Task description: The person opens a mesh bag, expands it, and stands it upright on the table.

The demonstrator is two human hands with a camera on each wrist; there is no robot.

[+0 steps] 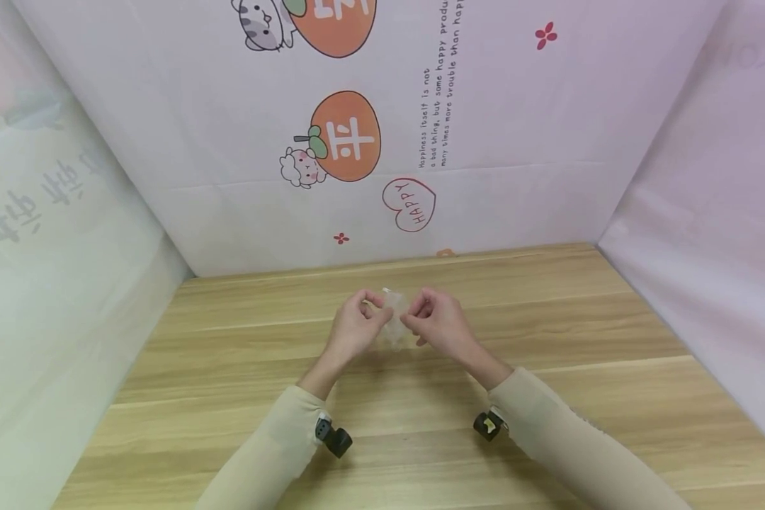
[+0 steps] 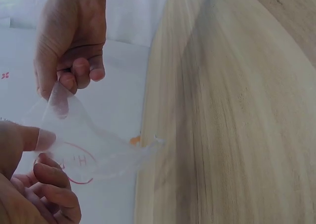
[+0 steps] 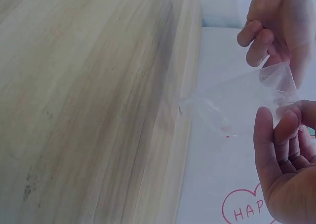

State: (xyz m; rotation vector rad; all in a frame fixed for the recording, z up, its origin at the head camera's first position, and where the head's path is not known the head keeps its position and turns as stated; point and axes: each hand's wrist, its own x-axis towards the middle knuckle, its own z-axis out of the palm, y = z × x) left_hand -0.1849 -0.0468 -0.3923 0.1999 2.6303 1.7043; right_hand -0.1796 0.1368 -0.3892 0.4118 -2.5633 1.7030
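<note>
Between the two hands hangs a small, see-through mesh bag (image 1: 394, 330), held above the wooden table. My left hand (image 1: 355, 326) pinches one upper edge of it between thumb and forefinger. On the opposite edge, my right hand (image 1: 438, 320) pinches the film with its thumb and forefinger. In the left wrist view the bag (image 2: 103, 150) spreads between the hands and narrows to a tip at its lower end. From the right wrist the same bag (image 3: 237, 100) looks thin and slack, with faint mesh near the top. I cannot see anything inside it.
The wooden table (image 1: 395, 453) lies beneath both forearms. A white printed cloth (image 1: 497, 205) rises behind its far edge, and cloth walls (image 1: 70, 283) stand at both sides. Each wrist carries a small black camera (image 1: 334, 438).
</note>
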